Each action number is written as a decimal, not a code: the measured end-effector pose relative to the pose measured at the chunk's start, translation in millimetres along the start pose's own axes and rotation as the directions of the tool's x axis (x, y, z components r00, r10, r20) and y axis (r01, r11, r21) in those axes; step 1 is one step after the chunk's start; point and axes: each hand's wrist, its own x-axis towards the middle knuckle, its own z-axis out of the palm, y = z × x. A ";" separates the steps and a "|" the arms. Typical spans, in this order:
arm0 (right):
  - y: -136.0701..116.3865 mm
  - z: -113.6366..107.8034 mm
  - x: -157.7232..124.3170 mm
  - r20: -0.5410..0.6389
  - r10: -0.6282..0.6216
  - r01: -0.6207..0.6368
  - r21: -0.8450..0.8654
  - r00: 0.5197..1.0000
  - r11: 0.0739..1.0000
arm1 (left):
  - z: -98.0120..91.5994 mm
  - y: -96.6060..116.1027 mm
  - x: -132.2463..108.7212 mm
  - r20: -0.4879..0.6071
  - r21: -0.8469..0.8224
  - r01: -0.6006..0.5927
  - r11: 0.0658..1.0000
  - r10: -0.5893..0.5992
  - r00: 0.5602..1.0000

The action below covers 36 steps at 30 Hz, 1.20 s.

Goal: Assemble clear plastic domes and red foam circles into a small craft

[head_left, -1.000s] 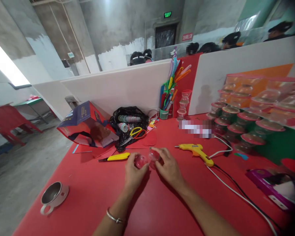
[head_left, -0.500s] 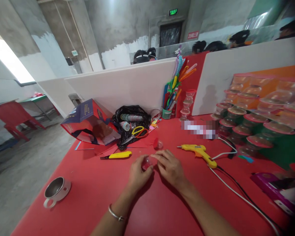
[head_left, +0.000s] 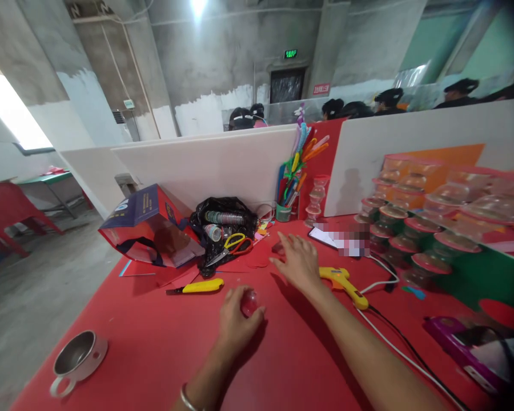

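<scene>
My left hand [head_left: 237, 315] curls round a small clear plastic cup [head_left: 249, 303] just above the red tabletop, with its fingers and thumb on either side. My right hand [head_left: 297, 260] is stretched forward with its fingers apart. Another small clear cup [head_left: 277, 247] lies between its fingertips and thumb; I cannot tell whether they touch it. Beside that cup lies a flat red paper piece [head_left: 258, 261]. A yellow glue gun [head_left: 345, 286] rests to the right, its nozzle hidden behind my right hand. Left of my hands is a yellow utility knife [head_left: 201, 286].
A mug [head_left: 79, 357] stands at the left edge. Behind are a paper bag [head_left: 148, 222], a black plastic bag [head_left: 205, 251] with cups, scissors [head_left: 229, 249] and a pen holder [head_left: 283, 213]. Stacked cups [head_left: 415, 242], a phone [head_left: 325, 237] and cables occupy the right.
My right hand has left the cup in my left hand and moved forward to the other cup, its fingers opening. My left hand still holds its cup, and the view has shifted.
</scene>
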 end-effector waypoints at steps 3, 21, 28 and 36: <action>-4.5 -0.6 37.2 0.209 0.071 -0.053 -0.090 0.975 0.995 | 0.1 -0.6 0.0 0.037 0.046 -0.069 0.997 0.068 0.997; 27.5 21.1 67.0 0.228 0.013 -0.062 0.206 0.973 0.977 | 11.3 -11.2 4.1 0.238 0.091 -0.200 0.976 0.174 0.956; 2.8 1.1 -13.8 0.021 -0.007 -0.012 0.792 1.000 0.610 | 11.6 -9.0 5.6 0.227 0.072 -0.175 0.982 0.155 0.962; -11.2 4.2 -70.2 0.272 0.036 -0.274 0.957 0.962 0.097 | 12.1 -5.4 4.8 0.221 0.110 -0.162 0.981 0.135 0.966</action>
